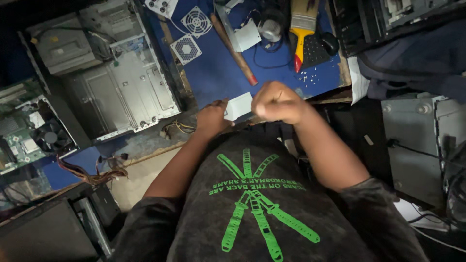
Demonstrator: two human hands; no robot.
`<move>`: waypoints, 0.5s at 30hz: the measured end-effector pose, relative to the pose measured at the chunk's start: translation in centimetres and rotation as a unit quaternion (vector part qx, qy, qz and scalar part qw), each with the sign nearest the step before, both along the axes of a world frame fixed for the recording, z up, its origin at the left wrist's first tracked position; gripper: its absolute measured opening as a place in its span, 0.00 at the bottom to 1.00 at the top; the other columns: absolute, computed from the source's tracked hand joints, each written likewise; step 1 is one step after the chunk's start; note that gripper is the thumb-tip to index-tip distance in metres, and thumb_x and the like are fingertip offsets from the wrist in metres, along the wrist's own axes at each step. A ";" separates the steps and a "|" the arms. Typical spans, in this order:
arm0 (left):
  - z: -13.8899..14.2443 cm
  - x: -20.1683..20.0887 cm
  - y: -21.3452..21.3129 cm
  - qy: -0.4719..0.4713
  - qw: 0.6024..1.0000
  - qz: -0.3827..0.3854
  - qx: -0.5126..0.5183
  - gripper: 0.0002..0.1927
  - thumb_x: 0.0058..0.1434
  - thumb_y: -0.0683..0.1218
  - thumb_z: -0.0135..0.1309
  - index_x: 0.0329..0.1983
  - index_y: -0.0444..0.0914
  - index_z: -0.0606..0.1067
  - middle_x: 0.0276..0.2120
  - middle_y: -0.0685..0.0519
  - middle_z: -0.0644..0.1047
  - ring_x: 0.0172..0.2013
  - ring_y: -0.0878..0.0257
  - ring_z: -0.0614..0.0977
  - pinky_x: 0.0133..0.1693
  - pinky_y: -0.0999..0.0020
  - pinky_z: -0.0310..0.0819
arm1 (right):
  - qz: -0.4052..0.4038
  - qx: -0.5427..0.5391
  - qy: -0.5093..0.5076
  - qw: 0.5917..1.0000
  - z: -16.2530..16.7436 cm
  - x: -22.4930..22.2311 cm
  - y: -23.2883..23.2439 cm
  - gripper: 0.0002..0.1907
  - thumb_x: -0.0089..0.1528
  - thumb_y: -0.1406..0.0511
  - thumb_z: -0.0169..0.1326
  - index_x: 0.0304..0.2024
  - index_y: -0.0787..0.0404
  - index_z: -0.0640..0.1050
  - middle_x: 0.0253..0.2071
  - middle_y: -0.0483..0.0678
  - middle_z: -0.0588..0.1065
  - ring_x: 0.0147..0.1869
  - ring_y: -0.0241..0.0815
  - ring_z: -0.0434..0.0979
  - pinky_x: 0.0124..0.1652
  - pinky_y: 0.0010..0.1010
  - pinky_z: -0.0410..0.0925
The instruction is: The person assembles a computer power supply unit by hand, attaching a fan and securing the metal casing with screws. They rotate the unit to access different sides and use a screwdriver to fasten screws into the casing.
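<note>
My left hand [212,116] grips the left edge of a small white flat piece [239,105] at the front edge of the blue workbench [218,73]. My right hand [277,103] is closed in a fist just right of that white piece, with a thin dark tool tip sticking out between the fingers; what it is I cannot tell. Both hands sit close together above my dark shirt with a green print.
On the bench lie a wooden-handled tool [234,48], two white fan grilles [186,48], a yellow-and-red brush [301,29], a black mouse [330,42] and small screws [308,77]. An open grey computer case [116,77] stands left; another metal case [417,140] stands right.
</note>
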State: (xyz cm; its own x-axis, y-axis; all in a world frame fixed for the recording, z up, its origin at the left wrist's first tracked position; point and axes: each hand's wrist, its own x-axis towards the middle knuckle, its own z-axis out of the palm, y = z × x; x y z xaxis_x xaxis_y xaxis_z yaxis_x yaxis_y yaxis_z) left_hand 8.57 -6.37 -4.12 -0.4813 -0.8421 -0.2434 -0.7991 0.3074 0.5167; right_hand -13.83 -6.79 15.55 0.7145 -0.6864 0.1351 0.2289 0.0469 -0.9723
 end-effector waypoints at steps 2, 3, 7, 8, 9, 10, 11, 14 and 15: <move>0.2 0.1 0.1 -0.018 0.999 0.004 0.027 0.46 0.42 0.56 0.72 0.65 0.42 0.70 0.53 0.46 0.78 0.50 0.47 0.82 0.50 0.53 0.77 | -0.152 0.005 -0.021 0.988 -0.9 1.1 1.1 0.27 0.69 0.61 0.47 0.16 0.61 0.61 0.15 0.44 0.61 0.19 0.35 0.55 0.25 0.32 0.51; 0.2 0.1 0.2 -0.006 1.000 0.006 0.014 0.47 0.41 0.56 0.73 0.65 0.41 0.70 0.54 0.46 0.78 0.49 0.47 0.82 0.49 0.53 0.77 | -0.191 -0.009 -0.020 0.981 -1.2 1.5 1.6 0.27 0.70 0.61 0.46 0.16 0.62 0.61 0.16 0.44 0.61 0.20 0.35 0.56 0.25 0.32 0.51; 0.1 0.1 0.3 0.014 1.000 0.007 -0.007 0.50 0.38 0.56 0.73 0.66 0.40 0.70 0.54 0.46 0.78 0.49 0.46 0.82 0.49 0.54 0.77 | -0.426 -0.075 -0.033 0.901 -2.4 3.3 3.1 0.28 0.74 0.60 0.43 0.19 0.63 0.60 0.17 0.46 0.61 0.21 0.36 0.56 0.26 0.32 0.52; 0.0 0.0 0.3 0.011 1.000 0.009 -0.006 0.50 0.38 0.56 0.73 0.66 0.40 0.69 0.54 0.46 0.78 0.49 0.46 0.82 0.49 0.54 0.77 | -0.498 -0.093 -0.041 0.861 -2.9 3.7 3.2 0.28 0.75 0.60 0.42 0.20 0.63 0.60 0.18 0.47 0.60 0.21 0.37 0.56 0.26 0.32 0.52; -0.1 0.0 0.3 0.007 1.000 0.009 -0.002 0.49 0.38 0.56 0.73 0.66 0.41 0.70 0.54 0.46 0.78 0.49 0.46 0.82 0.49 0.53 0.77 | -0.536 -0.087 -0.070 0.837 -3.2 3.8 3.2 0.27 0.76 0.59 0.41 0.22 0.63 0.60 0.19 0.46 0.60 0.22 0.37 0.56 0.25 0.31 0.52; -0.1 0.0 0.3 0.004 1.000 0.009 0.002 0.49 0.38 0.56 0.73 0.66 0.41 0.70 0.54 0.46 0.78 0.49 0.46 0.81 0.49 0.53 0.77 | -0.573 -0.082 -0.098 0.809 -3.6 3.9 3.2 0.26 0.76 0.59 0.41 0.23 0.63 0.61 0.19 0.46 0.60 0.22 0.37 0.56 0.24 0.30 0.51; -0.2 0.0 0.3 0.000 1.000 0.009 0.005 0.49 0.38 0.56 0.73 0.66 0.41 0.70 0.54 0.47 0.78 0.49 0.46 0.81 0.49 0.53 0.77 | -0.608 -0.077 -0.127 0.780 -4.0 3.9 3.1 0.26 0.76 0.58 0.40 0.25 0.63 0.61 0.20 0.46 0.60 0.23 0.37 0.55 0.23 0.29 0.51; -0.2 -0.1 0.4 0.008 1.000 0.014 -0.014 0.48 0.40 0.57 0.73 0.66 0.42 0.70 0.56 0.45 0.77 0.50 0.46 0.81 0.49 0.52 0.77 | -0.618 -0.124 -0.061 0.774 -4.6 3.9 3.0 0.25 0.76 0.57 0.42 0.27 0.63 0.61 0.23 0.46 0.59 0.25 0.39 0.57 0.24 0.31 0.53; -0.3 -0.1 0.4 0.006 1.000 0.013 -0.001 0.48 0.40 0.57 0.73 0.66 0.42 0.70 0.55 0.46 0.77 0.50 0.45 0.81 0.49 0.52 0.77 | -0.575 -0.141 -0.083 0.802 -4.5 3.8 3.0 0.26 0.75 0.54 0.41 0.29 0.66 0.63 0.23 0.47 0.61 0.25 0.39 0.59 0.25 0.32 0.55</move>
